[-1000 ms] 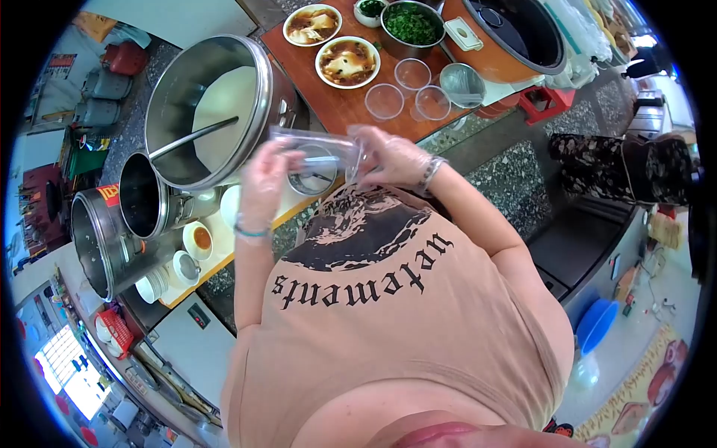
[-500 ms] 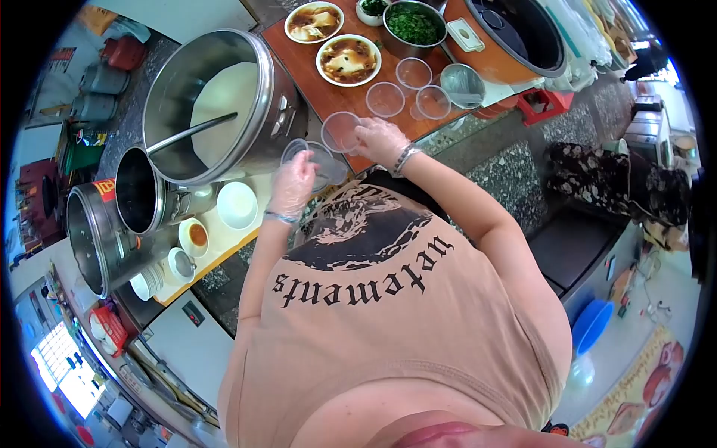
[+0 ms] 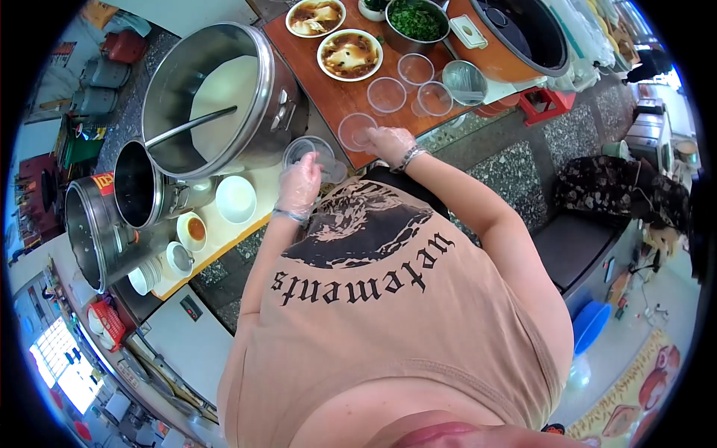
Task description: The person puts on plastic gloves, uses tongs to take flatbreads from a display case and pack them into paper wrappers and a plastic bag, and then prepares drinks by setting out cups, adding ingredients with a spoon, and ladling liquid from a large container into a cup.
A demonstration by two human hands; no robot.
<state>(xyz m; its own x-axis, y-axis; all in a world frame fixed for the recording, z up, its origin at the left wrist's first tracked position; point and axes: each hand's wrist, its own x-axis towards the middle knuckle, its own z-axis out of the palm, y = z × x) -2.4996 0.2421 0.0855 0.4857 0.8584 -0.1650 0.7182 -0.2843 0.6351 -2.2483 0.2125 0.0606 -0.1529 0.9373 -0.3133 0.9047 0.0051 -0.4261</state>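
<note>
My left hand (image 3: 299, 183), in a clear plastic glove, has its fingers closed on a small stack of clear plastic cups (image 3: 323, 155) beside the large steel pot. My right hand (image 3: 393, 145), also gloved, pinches the near rim of a single clear plastic cup (image 3: 351, 131) at the corner of the red-brown table (image 3: 328, 98). Several more clear cups (image 3: 387, 95) stand upright just beyond it. Past those are two white bowls of soft white pieces in brown sauce (image 3: 349, 55) and a steel bowl of chopped greens (image 3: 415, 22).
On the left stand a large steel pot (image 3: 280, 82) with white contents and a ladle (image 3: 194, 125), plus smaller steel pots (image 3: 138, 183). A white bowl (image 3: 236, 200) sits on the side counter. An orange-brown cooker (image 3: 489, 48) and red stool (image 3: 545, 107) are at right.
My right hand has shifted slightly right and nearer with its cup, away from the left hand's stack. My left hand has moved slightly right.
</note>
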